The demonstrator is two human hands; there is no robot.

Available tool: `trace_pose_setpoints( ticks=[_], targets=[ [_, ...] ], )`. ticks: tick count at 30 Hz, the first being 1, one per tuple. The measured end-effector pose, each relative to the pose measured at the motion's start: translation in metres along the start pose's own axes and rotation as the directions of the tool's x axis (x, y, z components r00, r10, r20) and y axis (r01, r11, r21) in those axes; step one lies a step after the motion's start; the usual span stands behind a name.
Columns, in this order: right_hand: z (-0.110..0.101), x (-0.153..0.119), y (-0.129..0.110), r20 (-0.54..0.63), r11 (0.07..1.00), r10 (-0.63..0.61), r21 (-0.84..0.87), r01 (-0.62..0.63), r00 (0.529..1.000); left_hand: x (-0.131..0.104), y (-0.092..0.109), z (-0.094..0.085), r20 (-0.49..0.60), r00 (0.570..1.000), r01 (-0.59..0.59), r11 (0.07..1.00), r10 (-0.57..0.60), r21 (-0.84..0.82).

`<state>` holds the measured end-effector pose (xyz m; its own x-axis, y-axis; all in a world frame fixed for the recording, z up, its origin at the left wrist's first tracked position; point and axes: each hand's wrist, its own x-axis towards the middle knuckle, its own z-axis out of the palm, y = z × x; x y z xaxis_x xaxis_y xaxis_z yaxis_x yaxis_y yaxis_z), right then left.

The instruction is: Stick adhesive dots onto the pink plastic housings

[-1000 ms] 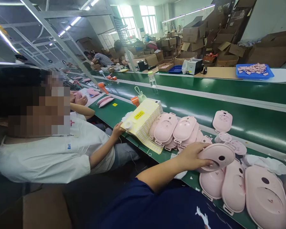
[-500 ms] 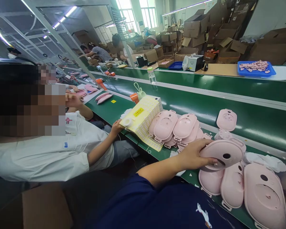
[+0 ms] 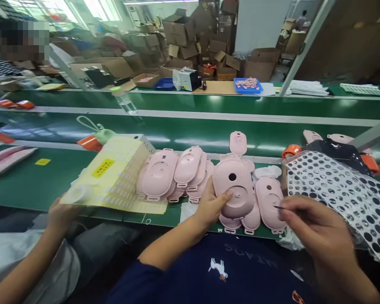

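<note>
My left hand (image 3: 210, 207) grips a pale pink plastic cover (image 3: 237, 200) by its left side, thumb on the front. A black round spot sits near its top, above a round recess. In my right hand (image 3: 316, 232), pinched between thumb and fingers, is a thin dark pointed tool (image 3: 278, 207); most of it is hidden. Its tip lies in front of another pink cover (image 3: 267, 192) with a black spot. More pink covers lie under the held one. A sheet of black round stickers (image 3: 338, 194) is beside my right hand.
Left of the held cover is a pile of pink covers (image 3: 160, 173). Beyond it a co-worker's hand (image 3: 61, 215) touches a yellow label sheet (image 3: 114, 169). One cover (image 3: 238, 142) lies farther back. A clear bottle (image 3: 125, 103) and a blue tray (image 3: 248, 85) stand behind.
My view has swung right, bringing my right hand and the sticker sheet into sight. The cover in my left hand has turned more upright, facing me.
</note>
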<state>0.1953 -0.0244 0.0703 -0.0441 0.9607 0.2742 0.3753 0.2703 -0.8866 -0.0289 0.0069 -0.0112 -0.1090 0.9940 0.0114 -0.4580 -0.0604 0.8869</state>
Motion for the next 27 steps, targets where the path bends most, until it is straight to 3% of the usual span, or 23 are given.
trace_pose_setpoints(
  ticks=[5, 10, 14, 22, 27],
  targets=[
    [0.050, 0.027, -0.001, 0.128, 0.964, 0.051, 0.252, -0.082, 0.990, -0.014, 0.002, 0.004, 0.046, 0.990, -0.138, 0.967, 0.132, 0.214],
    [0.073, 0.030, -0.009, 0.132, 0.936, 0.093, 0.326, -0.132, 0.987, -0.021, 0.005, 0.001, 0.084, 0.968, -0.251, 0.919, 0.236, 0.305],
    [0.081, 0.030, -0.009, 0.096, 0.942, 0.085, 0.316, -0.112, 0.992, -0.025, 0.003, -0.002, 0.052, 0.961, -0.275, 0.909, 0.273, 0.312],
    [0.084, 0.030, -0.010, 0.071, 0.930, 0.086, 0.351, -0.105, 0.994, -0.027, 0.000, -0.003, -0.051, 0.980, -0.176, 0.955, 0.193, 0.237],
    [0.070, 0.029, 0.013, 0.109, 0.869, 0.097, 0.476, -0.138, 0.989, -0.008, 0.010, -0.005, -0.196, 0.976, -0.090, 0.996, 0.092, 0.015]
  ],
)
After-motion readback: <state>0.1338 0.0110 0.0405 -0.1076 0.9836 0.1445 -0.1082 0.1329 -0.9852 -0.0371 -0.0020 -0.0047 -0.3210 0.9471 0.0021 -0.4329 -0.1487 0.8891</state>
